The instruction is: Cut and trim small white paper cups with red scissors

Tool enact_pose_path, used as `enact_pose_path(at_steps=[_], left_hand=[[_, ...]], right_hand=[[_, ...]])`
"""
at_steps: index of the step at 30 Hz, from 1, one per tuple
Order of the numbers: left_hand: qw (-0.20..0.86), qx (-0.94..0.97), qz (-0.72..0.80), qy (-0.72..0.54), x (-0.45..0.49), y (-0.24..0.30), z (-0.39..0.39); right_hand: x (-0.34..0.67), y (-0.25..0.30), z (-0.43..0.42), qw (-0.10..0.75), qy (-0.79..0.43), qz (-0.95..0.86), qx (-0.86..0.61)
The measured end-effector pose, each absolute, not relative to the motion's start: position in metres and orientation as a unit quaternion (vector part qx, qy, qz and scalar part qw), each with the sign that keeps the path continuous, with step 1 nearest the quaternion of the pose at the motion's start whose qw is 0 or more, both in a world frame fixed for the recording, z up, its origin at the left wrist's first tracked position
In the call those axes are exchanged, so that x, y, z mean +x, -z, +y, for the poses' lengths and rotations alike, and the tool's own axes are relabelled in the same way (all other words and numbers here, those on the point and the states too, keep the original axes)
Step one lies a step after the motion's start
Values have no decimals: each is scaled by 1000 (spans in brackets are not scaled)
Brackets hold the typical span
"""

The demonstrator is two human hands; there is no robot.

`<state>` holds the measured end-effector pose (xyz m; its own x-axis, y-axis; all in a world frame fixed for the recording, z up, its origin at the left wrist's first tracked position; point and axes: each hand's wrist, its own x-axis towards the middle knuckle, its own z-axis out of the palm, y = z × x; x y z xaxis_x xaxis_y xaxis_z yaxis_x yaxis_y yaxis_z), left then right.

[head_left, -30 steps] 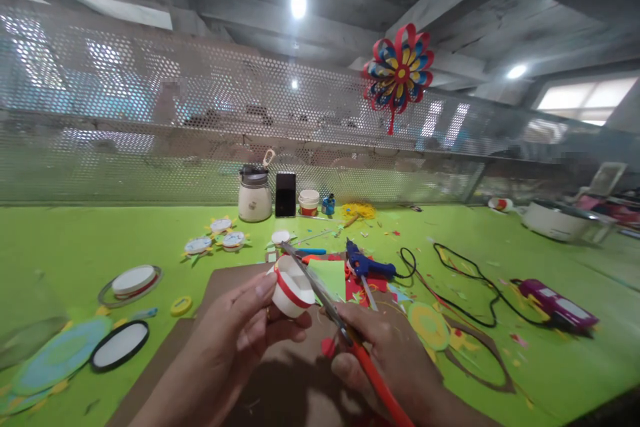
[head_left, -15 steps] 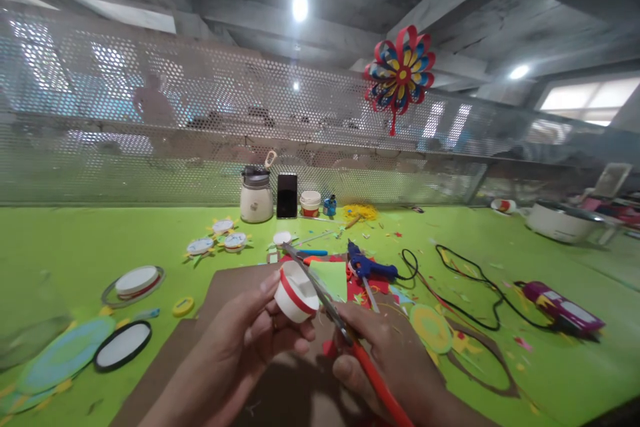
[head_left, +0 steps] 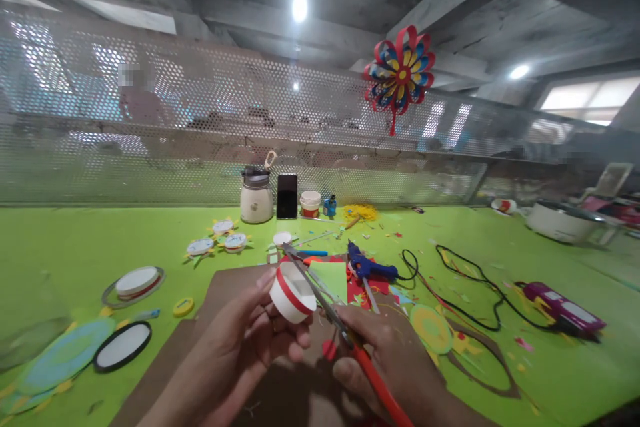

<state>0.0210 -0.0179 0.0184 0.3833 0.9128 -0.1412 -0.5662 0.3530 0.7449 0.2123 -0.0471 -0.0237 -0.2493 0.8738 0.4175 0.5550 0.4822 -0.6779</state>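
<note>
My left hand (head_left: 260, 327) holds a small white paper cup (head_left: 287, 303) with a red band around it, tilted so that its open side faces right. In my right hand (head_left: 385, 347) is a pair of scissors (head_left: 367, 363) with red handles. Their blades point up and left, with one reaching across the cup's opening; I cannot tell whether they touch the paper. Below both hands lies brown cardboard (head_left: 225, 283). Just beyond the cup are a light green paper square (head_left: 331, 279) and a blue pen-like stick (head_left: 313, 253).
A blue glue gun (head_left: 373, 267) with a black cord lies to the right, near a purple device (head_left: 563, 310). White-topped round pieces (head_left: 235, 241) and a black-rimmed disc (head_left: 123, 345) are on the left. At the back stand a jug (head_left: 257, 200) and a phone (head_left: 287, 197).
My left hand and the cup have shifted slightly left, and the cup has turned a little. The scissors stay nearly in place. Behind the mesh, a person has moved left.
</note>
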Motion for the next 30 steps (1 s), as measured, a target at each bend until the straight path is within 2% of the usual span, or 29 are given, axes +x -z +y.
enact_pose_path(at_steps=[10,22,30], left_hand=[[774,333,276,-463,18,-19,-11],[674,408,350,-507,21,-18,-18],[661,396,365,-523,25,-15,-17]], right_hand=[[211,26,-47,388,-187,-763,-482],[211,33,-44,416,-180,-738,-499],[211,24,-45,366,-186,-755,-512]])
